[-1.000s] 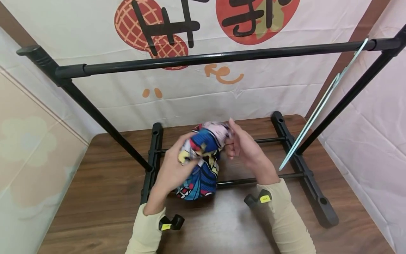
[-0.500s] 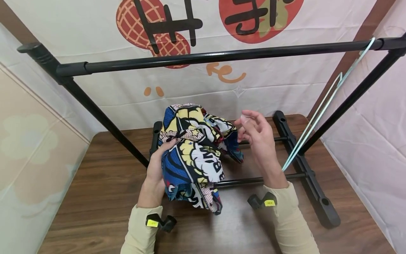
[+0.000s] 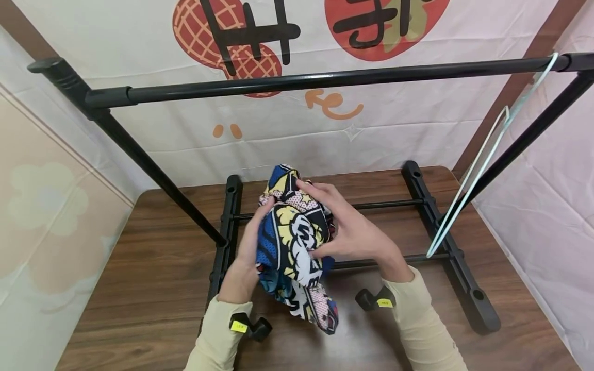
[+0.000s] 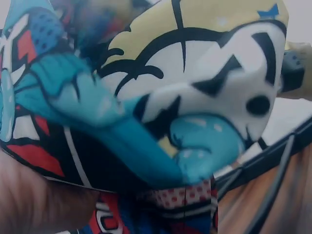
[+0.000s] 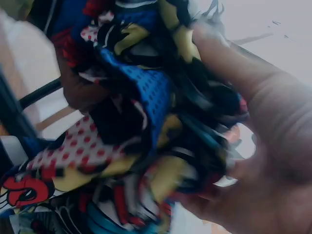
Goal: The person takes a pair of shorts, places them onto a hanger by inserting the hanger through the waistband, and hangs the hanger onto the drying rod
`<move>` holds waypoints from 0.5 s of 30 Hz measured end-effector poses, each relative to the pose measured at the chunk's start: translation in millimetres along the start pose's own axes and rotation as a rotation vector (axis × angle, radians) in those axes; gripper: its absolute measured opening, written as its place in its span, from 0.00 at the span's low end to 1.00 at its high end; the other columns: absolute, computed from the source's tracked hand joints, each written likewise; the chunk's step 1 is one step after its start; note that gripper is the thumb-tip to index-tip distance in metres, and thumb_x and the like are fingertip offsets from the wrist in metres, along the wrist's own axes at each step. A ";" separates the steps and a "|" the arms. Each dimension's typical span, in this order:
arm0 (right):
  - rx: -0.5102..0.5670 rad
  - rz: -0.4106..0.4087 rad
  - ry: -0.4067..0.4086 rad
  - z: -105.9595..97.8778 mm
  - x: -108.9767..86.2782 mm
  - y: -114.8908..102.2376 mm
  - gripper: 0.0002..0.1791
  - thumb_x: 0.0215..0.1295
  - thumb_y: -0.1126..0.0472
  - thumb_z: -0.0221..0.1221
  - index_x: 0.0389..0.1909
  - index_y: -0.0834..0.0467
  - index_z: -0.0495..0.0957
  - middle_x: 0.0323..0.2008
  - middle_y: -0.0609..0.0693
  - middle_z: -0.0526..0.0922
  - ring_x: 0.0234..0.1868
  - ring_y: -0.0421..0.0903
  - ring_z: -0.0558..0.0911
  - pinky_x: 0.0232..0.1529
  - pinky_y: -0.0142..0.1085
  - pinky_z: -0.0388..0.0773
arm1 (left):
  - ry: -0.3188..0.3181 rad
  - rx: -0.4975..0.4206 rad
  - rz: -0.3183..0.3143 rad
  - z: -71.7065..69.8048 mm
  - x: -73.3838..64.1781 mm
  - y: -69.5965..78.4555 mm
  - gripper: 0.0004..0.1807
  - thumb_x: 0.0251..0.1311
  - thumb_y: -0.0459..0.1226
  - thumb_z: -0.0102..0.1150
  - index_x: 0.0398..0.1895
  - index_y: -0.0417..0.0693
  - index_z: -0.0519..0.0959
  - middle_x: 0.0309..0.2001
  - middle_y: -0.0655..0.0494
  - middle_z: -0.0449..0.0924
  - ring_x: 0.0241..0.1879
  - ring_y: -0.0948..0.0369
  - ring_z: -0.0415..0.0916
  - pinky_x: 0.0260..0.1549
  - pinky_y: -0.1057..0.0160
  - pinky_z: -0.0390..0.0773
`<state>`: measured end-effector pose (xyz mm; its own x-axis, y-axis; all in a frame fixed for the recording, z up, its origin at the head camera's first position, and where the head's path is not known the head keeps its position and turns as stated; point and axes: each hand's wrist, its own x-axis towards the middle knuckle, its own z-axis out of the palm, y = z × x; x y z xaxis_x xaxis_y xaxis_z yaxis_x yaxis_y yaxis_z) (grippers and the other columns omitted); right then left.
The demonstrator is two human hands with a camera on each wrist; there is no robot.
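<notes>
A crumpled piece of cloth with a bright comic print (image 3: 297, 242) is held above the rack's base, its lower end hanging towards me. Its kind of garment cannot be made out. My left hand (image 3: 246, 257) grips the bundle from the left, thumb on top and fingers hidden behind the fabric. From the right, my right hand (image 3: 355, 232) holds it between thumb and fingers. Close up, the left wrist view is filled by the printed fabric (image 4: 204, 87). In the right wrist view the folds (image 5: 146, 107) lie against the right thumb and fingers.
A black clothes rack has a top bar (image 3: 325, 80) across the view and a base with feet (image 3: 464, 288) on the wooden table (image 3: 130, 288). At the bar's right end hangs a pale mint hanger (image 3: 478, 170). Fabric walls stand behind and beside.
The cloth has been turned over, spread wider, then gathered into a narrower bundle. My right hand came away from it, then moved back in and took hold. The mint hanger swings slightly.
</notes>
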<state>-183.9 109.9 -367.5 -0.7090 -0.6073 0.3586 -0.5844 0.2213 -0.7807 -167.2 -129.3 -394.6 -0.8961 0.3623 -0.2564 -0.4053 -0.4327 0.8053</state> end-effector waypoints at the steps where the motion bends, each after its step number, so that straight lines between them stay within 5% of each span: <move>1: -0.049 -0.007 0.043 2.1 1.1 0.0 0.51 0.54 0.62 0.79 0.78 0.46 0.67 0.72 0.52 0.66 0.67 0.49 0.73 0.62 0.48 0.80 | -0.002 0.037 -0.006 2.2 2.1 -2.7 0.31 0.72 0.66 0.48 0.65 0.57 0.70 0.47 0.66 0.81 0.45 0.68 0.80 0.47 0.69 0.80; 5: -0.188 0.041 0.284 4.0 4.4 3.3 0.12 0.66 0.66 0.69 0.49 0.60 0.86 0.50 0.55 0.81 0.47 0.48 0.80 0.48 0.41 0.79 | -0.117 0.182 -0.036 5.6 5.0 -7.1 0.36 0.72 0.73 0.33 0.60 0.57 0.70 0.41 0.67 0.78 0.40 0.70 0.78 0.42 0.71 0.80; 8: -0.198 0.159 0.449 0.0 4.1 5.4 0.05 0.71 0.66 0.63 0.42 0.62 0.87 0.41 0.54 0.85 0.35 0.46 0.77 0.39 0.36 0.74 | -0.183 0.301 -0.037 2.1 4.4 -2.5 0.41 0.70 0.76 0.25 0.60 0.56 0.69 0.39 0.64 0.78 0.36 0.69 0.80 0.38 0.70 0.82; 12: -0.127 0.326 0.578 -8.5 1.8 6.3 0.12 0.77 0.58 0.60 0.45 0.60 0.89 0.37 0.57 0.91 0.28 0.41 0.81 0.33 0.30 0.77 | -0.040 0.542 0.095 -5.8 0.4 9.5 0.41 0.75 0.72 0.25 0.71 0.55 0.67 0.55 0.56 0.81 0.47 0.62 0.84 0.47 0.62 0.84; 15: -0.027 0.418 0.579 -13.9 1.1 6.7 0.18 0.79 0.50 0.58 0.46 0.60 0.89 0.37 0.58 0.92 0.30 0.37 0.86 0.35 0.29 0.82 | 0.111 0.848 0.348 -9.8 -6.7 15.7 0.36 0.79 0.65 0.35 0.78 0.57 0.65 0.69 0.51 0.74 0.61 0.55 0.79 0.58 0.51 0.80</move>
<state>-194.1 121.4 -365.2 -0.9671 0.0340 0.2521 -0.2221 0.3701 -0.9021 -169.3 -146.6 -385.5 -0.9726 0.2246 0.0592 0.1190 0.2629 0.9575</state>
